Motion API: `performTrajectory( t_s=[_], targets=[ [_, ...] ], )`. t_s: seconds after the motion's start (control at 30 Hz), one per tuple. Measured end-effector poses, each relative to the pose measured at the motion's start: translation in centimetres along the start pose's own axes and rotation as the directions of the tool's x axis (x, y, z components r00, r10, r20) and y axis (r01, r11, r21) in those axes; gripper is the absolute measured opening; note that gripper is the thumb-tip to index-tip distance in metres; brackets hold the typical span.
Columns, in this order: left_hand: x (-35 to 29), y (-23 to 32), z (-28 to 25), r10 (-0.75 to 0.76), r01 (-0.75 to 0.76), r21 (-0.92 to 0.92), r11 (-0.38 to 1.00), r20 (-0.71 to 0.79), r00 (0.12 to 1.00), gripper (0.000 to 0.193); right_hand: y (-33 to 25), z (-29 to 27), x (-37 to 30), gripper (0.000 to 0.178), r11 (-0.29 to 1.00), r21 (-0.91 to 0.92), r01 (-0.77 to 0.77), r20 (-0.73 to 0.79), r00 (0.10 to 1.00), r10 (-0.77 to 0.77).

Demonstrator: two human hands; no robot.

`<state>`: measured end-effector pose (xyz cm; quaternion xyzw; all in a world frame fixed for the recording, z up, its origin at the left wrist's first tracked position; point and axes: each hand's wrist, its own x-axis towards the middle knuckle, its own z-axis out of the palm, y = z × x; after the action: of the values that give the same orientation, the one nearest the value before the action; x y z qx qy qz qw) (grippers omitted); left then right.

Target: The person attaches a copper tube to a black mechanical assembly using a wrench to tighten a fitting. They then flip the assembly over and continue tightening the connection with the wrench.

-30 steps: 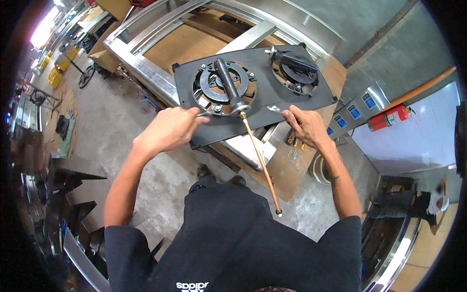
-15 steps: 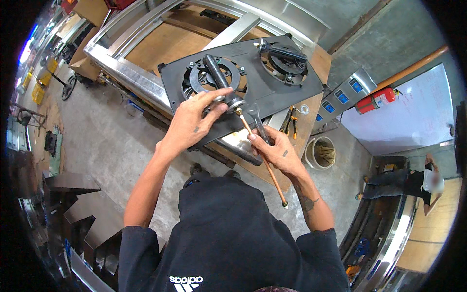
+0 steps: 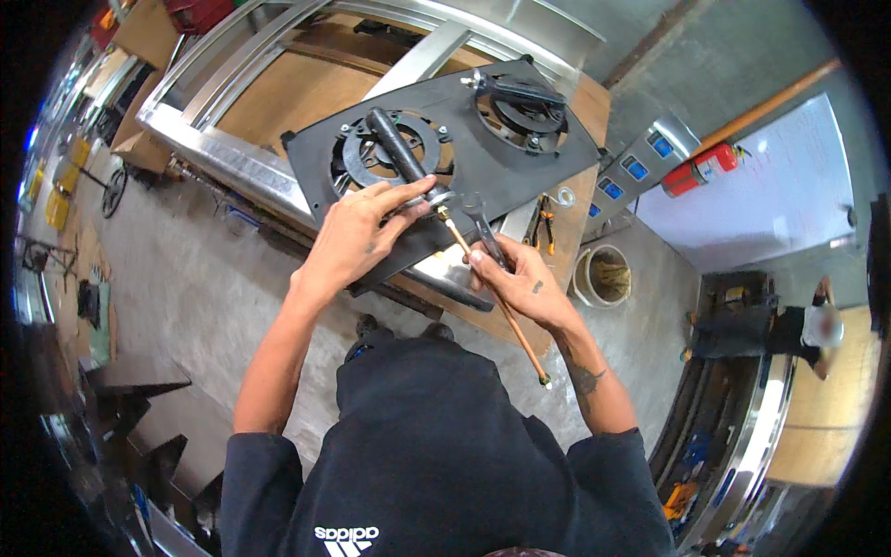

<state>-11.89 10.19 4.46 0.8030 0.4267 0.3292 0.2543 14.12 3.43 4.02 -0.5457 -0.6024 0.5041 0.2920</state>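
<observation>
Copper tube [image 3: 520,334] sloped toward me from the brass fitting [image 3: 443,213] of the black burner [image 3: 394,144] on the hob plate [image 3: 462,130]. My right grip [image 3: 527,283] pinched the wrench [image 3: 481,223] beside it; my left grip [image 3: 357,234] met the burner's end, how tightly I couldn't tell.

Fairly bright light covers the floor [image 3: 232,278], with glare along the metal frame [image 3: 232,163]. Straight edges bend toward the black rim; the far left looks blurred.
</observation>
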Motion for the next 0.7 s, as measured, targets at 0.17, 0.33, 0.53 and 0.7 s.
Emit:
performTrajectory(
  t_s=[0.17,0.33,0.53,0.7],
  targets=[
    [-0.5,0.6,-1.3,-0.055,0.045,-0.061,0.997,-0.162,0.985,0.033,1.5,-3.6,-1.8,0.044,0.996,-0.02,0.093,-0.298,0.95,-0.094],
    [-3.7,1.2,-5.1,-0.345,0.317,-0.15,0.936,-0.227,0.911,0.034,8.9,-8.2,-6.4,0.044,0.966,0.249,0.064,-0.673,0.729,0.126],
    [-6.3,2.9,-7.0,-0.552,0.537,-0.142,0.832,-0.11,0.827,0.037,25.9,-4.3,-9.3,0.042,0.949,0.141,-0.282,-0.636,0.709,0.305],
    [-6.6,5.3,-5.9,-0.342,0.368,0.102,0.924,0.651,0.678,0.034,33.4,1.1,-10.6,0.037,0.858,-0.008,-0.514,-0.665,0.643,0.379]
  ],
)
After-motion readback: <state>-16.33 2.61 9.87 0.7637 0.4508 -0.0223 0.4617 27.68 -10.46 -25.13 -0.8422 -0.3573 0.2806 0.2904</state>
